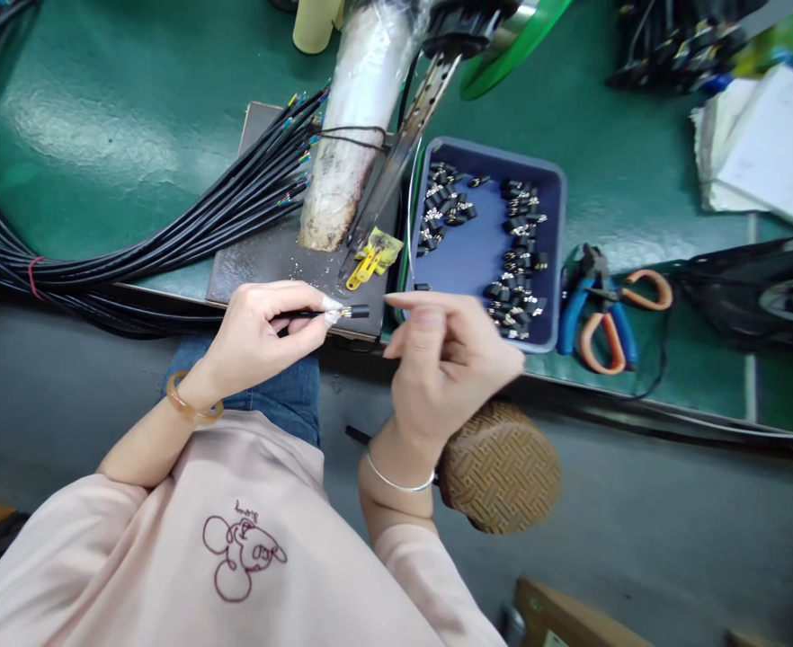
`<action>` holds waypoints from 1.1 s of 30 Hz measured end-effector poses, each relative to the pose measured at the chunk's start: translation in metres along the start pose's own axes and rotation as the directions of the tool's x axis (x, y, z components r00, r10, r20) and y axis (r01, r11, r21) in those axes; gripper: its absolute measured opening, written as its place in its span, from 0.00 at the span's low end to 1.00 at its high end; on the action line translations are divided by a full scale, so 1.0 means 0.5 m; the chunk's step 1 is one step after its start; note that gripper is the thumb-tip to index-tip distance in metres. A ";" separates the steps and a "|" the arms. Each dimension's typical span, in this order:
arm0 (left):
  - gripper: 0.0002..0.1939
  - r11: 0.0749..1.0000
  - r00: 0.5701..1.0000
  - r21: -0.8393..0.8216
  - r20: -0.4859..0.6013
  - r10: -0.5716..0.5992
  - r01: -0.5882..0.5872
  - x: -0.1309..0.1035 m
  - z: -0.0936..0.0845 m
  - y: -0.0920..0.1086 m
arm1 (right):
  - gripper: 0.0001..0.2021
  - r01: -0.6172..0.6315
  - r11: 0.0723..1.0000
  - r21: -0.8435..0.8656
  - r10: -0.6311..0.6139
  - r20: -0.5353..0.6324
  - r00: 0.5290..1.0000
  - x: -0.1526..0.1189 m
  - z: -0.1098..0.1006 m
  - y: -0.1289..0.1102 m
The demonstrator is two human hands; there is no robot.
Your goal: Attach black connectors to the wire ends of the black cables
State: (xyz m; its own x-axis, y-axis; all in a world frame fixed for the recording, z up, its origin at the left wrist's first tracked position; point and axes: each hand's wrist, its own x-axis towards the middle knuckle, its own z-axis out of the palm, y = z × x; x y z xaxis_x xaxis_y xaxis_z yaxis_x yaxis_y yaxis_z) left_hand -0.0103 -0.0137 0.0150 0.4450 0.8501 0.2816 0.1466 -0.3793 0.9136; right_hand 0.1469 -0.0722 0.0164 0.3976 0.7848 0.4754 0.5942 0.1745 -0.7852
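Note:
My left hand [271, 328] pinches a black cable near its end, where a small black connector [356, 311] with metal contacts sticks out past the white-covered fingertip. To the right, my right hand [443, 359] is raised apart from the connector, its fingers curled and the thumb against the index finger; anything between them is too small to make out. Behind it lies a blue tray [558, 243] holding many small black connectors [518, 301]. Yellow tweezers [369, 265] rest on the dark plate [262, 261] beyond my left hand.
A bundle of black cables [167, 243] runs along the left. A wrapped white cylinder [356, 117] and a metal bar [403, 144] stand over the plate. Pliers [599, 292] and orange-handled scissors [602, 341] lie right of the tray. A round stool [501, 467] sits below the table edge.

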 end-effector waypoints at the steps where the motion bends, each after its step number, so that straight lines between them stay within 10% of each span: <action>1: 0.06 0.998 0.999 0.038 0.011 0.042 -0.043 -0.002 -0.002 0.000 | 0.09 -0.023 1.000 -0.011 0.024 0.107 0.994 0.004 -0.004 -0.003; 5: 0.06 0.990 0.992 0.077 -0.018 0.124 -0.122 -0.010 -0.008 -0.003 | 0.12 -0.093 0.991 0.100 0.059 0.300 0.952 0.009 -0.005 -0.004; 15: 0.12 0.908 0.973 -0.351 0.098 -0.207 0.228 -0.024 -0.018 0.004 | 0.04 0.131 0.991 0.017 -0.132 0.183 0.974 -0.027 0.004 0.019; 24: 0.05 0.997 0.996 -0.027 -0.058 0.065 -0.067 -0.029 -0.008 -0.009 | 0.03 0.307 0.929 -0.204 -0.268 0.201 0.942 -0.021 -0.003 -0.021; 29: 0.06 0.953 0.947 0.166 -0.161 0.278 -0.252 -0.038 0.009 -0.014 | 0.04 0.021 0.998 -0.055 -0.006 0.261 0.965 -0.016 0.009 -0.021; 33: 0.05 0.974 0.967 0.106 -0.141 0.214 -0.200 -0.041 0.007 -0.009 | 0.08 -0.181 0.958 0.221 0.121 0.262 0.958 -0.009 0.009 -0.005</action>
State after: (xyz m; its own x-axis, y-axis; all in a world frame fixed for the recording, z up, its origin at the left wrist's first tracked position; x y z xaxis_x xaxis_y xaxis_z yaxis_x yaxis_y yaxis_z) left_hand -0.0173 -0.0307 0.0039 0.3373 0.7920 0.5088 0.1478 -0.5783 0.8023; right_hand 0.1405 -0.0734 0.0146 0.2695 0.9282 0.2565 0.3431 0.1564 -0.9262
